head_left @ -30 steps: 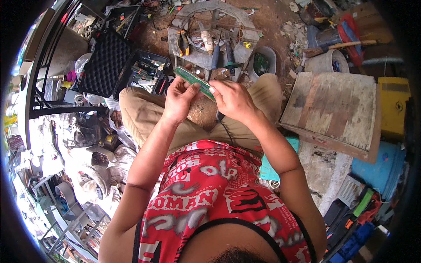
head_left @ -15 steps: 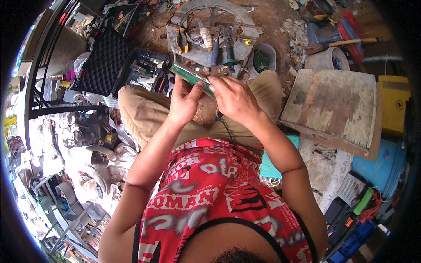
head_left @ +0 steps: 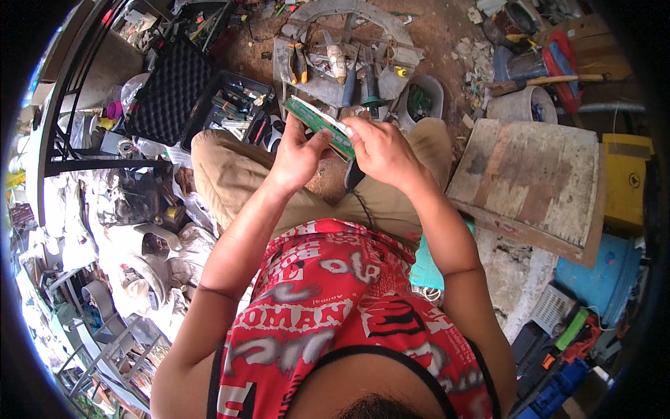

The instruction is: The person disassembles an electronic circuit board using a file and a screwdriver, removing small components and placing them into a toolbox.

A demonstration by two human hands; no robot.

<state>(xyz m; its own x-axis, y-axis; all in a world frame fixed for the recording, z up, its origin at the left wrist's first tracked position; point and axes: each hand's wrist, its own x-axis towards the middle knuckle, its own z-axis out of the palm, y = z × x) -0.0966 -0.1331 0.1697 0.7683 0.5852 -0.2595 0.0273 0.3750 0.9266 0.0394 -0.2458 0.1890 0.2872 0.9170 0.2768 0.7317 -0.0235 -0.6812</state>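
Observation:
A long green circuit board [head_left: 307, 115] with a pale strip along its far edge is held tilted above my lap. My left hand [head_left: 299, 160] grips its left part, thumb on the near face and fingers behind. My right hand [head_left: 382, 152] is closed on the right end, thumb and fingers at the pale edge; some fingers are hidden. Below the board shows a dark flat thing [head_left: 354, 174], too covered to name. Beyond my hands, orange-handled pliers [head_left: 298, 64], a blue-handled screwdriver [head_left: 350, 87] and a tool with a green collar [head_left: 372, 94] lie on a metal plate [head_left: 283, 66].
An open black case [head_left: 230, 112] of parts stands front left. A pale bucket [head_left: 438, 98] with green boards inside is beyond my right knee. A wooden board [head_left: 530, 181] lies to the right, a blue container [head_left: 607, 269] behind it. Cluttered scrap [head_left: 146, 272] fills the left side.
The circuit board has tipped so that more of its green face shows. Both hands have shifted slightly to the right, still on it.

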